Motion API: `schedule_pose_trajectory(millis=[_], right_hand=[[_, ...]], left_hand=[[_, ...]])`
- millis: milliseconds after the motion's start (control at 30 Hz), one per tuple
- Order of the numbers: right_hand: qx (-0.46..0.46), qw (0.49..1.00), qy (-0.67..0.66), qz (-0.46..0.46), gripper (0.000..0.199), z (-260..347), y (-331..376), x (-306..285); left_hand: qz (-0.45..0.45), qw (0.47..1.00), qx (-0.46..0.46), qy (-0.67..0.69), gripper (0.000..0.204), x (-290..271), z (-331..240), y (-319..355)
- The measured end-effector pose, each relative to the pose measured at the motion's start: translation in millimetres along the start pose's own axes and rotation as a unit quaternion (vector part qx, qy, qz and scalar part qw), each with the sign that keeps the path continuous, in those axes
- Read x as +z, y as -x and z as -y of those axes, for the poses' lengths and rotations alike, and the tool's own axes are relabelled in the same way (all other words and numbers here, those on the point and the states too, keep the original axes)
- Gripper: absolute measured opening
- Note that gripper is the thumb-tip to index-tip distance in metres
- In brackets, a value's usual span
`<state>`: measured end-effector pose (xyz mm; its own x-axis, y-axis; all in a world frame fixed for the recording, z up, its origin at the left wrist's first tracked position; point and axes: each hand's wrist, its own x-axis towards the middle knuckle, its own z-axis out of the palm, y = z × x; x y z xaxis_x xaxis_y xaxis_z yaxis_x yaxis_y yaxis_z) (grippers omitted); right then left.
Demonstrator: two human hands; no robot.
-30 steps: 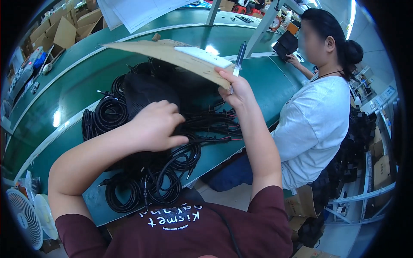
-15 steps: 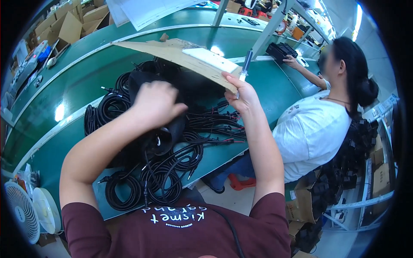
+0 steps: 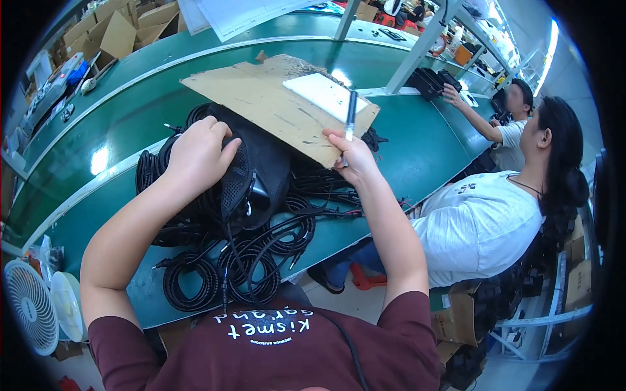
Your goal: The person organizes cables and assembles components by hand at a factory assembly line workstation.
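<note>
1. The left hand (image 3: 199, 153) lies on a black mesh bag (image 3: 251, 179), fingers curled over its top edge, gripping it
2. The right hand (image 3: 352, 156) is clamped on the near edge of a brown cardboard sheet (image 3: 261, 98), held tilted above the bag
3. A white pad (image 3: 323, 94) and a black pen (image 3: 350, 114) rest on the cardboard
4. The bag sits on a heap of coiled black cables (image 3: 241, 267) at the near edge of the green tabletop (image 3: 417, 143)
5. A person in a white shirt (image 3: 482, 225) sits to the right, and a white fan (image 3: 29, 306) stands at lower left
</note>
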<state>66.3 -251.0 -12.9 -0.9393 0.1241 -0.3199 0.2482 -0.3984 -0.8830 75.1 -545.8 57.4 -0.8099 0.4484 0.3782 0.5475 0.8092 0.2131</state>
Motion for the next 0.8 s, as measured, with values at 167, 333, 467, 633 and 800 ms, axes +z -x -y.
schedule_pose_trajectory(millis=[167,333,467,633,800], right_hand=[[0.0,0.993,0.117,0.011,0.017,5.3,25.6,1.9],[-0.179,0.836,0.51,-0.095,0.031,0.6,25.0,-29.7],[-0.224,0.757,0.6,-0.131,0.029,7.1,13.8,-31.4],[-0.278,0.702,0.643,-0.125,0.032,10.2,-27.5,-9.9],[-0.4,0.526,0.737,-0.141,0.033,12.2,-32.2,-15.2]], left_hand=[[0.04,0.993,0.052,0.093,0.014,-10.0,-21.6,17.7],[0.255,0.883,0.241,0.314,0.024,-54.4,-54.4,72.0],[0.291,0.85,0.331,0.289,0.032,-63.0,-65.7,104.9],[0.249,0.887,0.266,0.285,0.037,-54.3,-65.4,123.8],[0.272,0.893,0.199,0.298,0.044,-58.7,-60.9,144.1]])
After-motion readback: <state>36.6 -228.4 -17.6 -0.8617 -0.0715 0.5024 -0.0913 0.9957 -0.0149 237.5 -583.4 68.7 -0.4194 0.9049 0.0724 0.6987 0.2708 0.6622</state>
